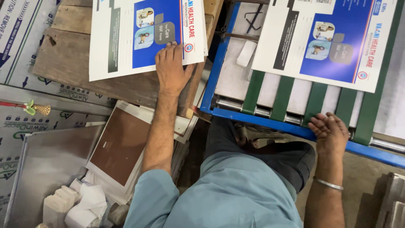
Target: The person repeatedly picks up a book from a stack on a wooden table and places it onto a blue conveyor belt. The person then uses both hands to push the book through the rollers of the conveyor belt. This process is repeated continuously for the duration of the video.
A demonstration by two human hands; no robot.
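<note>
Now your left hand presses flat, fingers open, on the stacked sheet, while your right hand rests open on the conveyor frame, another sheet waiting there.

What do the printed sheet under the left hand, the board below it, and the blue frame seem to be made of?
Printed sheet under the left hand: likely glossy coated paper, thin and flat. Board: raw wood, with visible grain and cracks. Blue frame: probably painted metal, with straight edges and bare steel rollers.
</note>
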